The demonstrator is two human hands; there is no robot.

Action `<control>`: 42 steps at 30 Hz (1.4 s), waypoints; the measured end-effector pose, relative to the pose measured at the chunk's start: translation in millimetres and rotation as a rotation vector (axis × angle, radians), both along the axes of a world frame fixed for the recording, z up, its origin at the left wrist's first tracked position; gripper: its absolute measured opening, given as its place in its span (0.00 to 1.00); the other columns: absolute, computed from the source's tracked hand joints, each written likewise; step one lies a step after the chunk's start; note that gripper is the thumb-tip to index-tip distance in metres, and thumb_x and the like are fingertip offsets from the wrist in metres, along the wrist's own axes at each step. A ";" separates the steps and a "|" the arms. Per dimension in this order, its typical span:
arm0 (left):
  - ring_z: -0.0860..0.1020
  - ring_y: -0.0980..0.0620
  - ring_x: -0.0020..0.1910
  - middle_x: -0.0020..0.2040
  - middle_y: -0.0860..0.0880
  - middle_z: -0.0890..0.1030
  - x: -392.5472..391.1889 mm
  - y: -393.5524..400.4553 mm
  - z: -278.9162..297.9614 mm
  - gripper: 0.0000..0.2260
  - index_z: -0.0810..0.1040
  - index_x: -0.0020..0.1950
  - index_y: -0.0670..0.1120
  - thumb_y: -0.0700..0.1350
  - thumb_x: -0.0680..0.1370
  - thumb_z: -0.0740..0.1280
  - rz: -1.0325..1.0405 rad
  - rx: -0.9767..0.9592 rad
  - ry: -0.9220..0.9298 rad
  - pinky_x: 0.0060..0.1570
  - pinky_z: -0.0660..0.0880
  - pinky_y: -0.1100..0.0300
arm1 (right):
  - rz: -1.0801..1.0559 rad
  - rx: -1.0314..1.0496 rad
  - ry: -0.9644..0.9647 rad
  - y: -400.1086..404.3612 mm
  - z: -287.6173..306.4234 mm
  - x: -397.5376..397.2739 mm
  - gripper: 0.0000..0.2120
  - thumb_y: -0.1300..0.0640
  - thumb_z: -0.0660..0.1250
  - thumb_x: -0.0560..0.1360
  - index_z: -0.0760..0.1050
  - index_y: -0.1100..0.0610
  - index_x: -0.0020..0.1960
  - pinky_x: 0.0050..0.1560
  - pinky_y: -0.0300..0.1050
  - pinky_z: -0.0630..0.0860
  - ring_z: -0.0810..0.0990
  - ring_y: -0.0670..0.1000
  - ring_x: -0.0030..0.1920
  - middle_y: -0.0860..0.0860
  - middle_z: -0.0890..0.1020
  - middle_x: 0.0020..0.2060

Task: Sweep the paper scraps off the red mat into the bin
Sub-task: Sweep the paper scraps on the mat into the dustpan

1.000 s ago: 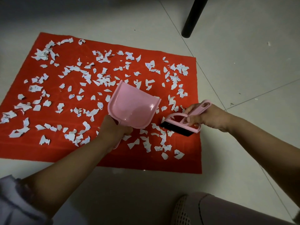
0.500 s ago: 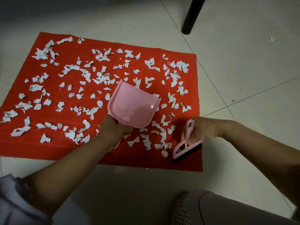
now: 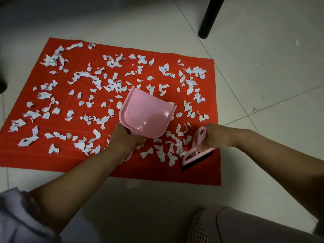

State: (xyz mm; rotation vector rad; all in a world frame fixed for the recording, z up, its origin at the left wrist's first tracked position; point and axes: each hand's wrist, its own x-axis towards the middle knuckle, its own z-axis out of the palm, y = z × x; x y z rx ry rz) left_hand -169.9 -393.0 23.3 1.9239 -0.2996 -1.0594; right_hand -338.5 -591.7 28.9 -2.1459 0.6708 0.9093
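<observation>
A red mat [image 3: 198, 174] lies on the tiled floor, strewn with several white paper scraps [image 3: 112, 85]. My left hand [image 3: 124, 141] grips the handle of a pink dustpan [image 3: 145, 114], tilted up with its mouth facing away over the mat's near middle. My right hand [image 3: 215, 139] holds a pink hand brush [image 3: 196, 155] with black bristles. The bristles touch the mat near its front right corner, beside a cluster of scraps [image 3: 173, 146]. No bin is in view.
A black furniture leg [image 3: 208, 18] stands on the pale tiles beyond the mat's far right corner. A pale mesh shoe [image 3: 199, 227] and a trouser leg sit at the bottom right. A dark object [image 3: 2, 85] shows at the left edge.
My right hand has carried the brush from beside the dustpan toward me and down to the mat's front right corner. The dustpan has stayed in place.
</observation>
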 end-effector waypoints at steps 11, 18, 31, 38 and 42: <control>0.76 0.55 0.35 0.40 0.49 0.79 2.4 1.4 -1.1 0.15 0.75 0.44 0.49 0.30 0.69 0.71 -0.003 0.007 -0.019 0.24 0.73 0.71 | -0.110 0.101 -0.155 -13.4 25.6 14.0 0.06 0.62 0.70 0.72 0.77 0.52 0.44 0.56 0.45 0.75 0.80 0.50 0.48 0.48 0.81 0.43; 0.77 0.55 0.37 0.42 0.49 0.79 2.8 4.1 -2.2 0.17 0.75 0.46 0.49 0.29 0.69 0.71 0.006 -0.022 -0.017 0.24 0.73 0.74 | -0.013 -0.035 -0.129 23.6 -0.3 16.2 0.08 0.59 0.68 0.74 0.78 0.56 0.53 0.57 0.47 0.76 0.80 0.53 0.51 0.54 0.82 0.50; 0.76 0.57 0.39 0.41 0.54 0.77 7.8 6.2 0.4 0.19 0.73 0.49 0.50 0.29 0.68 0.72 0.006 -0.031 -0.040 0.28 0.70 0.69 | 0.014 -0.046 -0.132 41.6 0.7 30.2 0.10 0.56 0.68 0.74 0.79 0.58 0.55 0.57 0.48 0.76 0.80 0.54 0.51 0.54 0.82 0.51; 0.76 0.56 0.39 0.43 0.54 0.77 13.3 8.3 1.6 0.19 0.73 0.51 0.50 0.30 0.68 0.72 0.016 -0.025 -0.057 0.26 0.70 0.71 | -0.105 -0.159 -0.305 22.2 16.3 49.7 0.10 0.56 0.68 0.74 0.80 0.60 0.52 0.54 0.54 0.77 0.81 0.56 0.49 0.57 0.83 0.48; 0.76 0.55 0.37 0.41 0.50 0.78 19.5 9.1 2.5 0.17 0.75 0.49 0.47 0.29 0.68 0.71 0.060 -0.019 -0.038 0.22 0.71 0.71 | -0.090 0.019 -0.186 37.8 10.4 45.2 0.10 0.57 0.69 0.73 0.79 0.57 0.54 0.58 0.46 0.75 0.80 0.50 0.51 0.51 0.82 0.50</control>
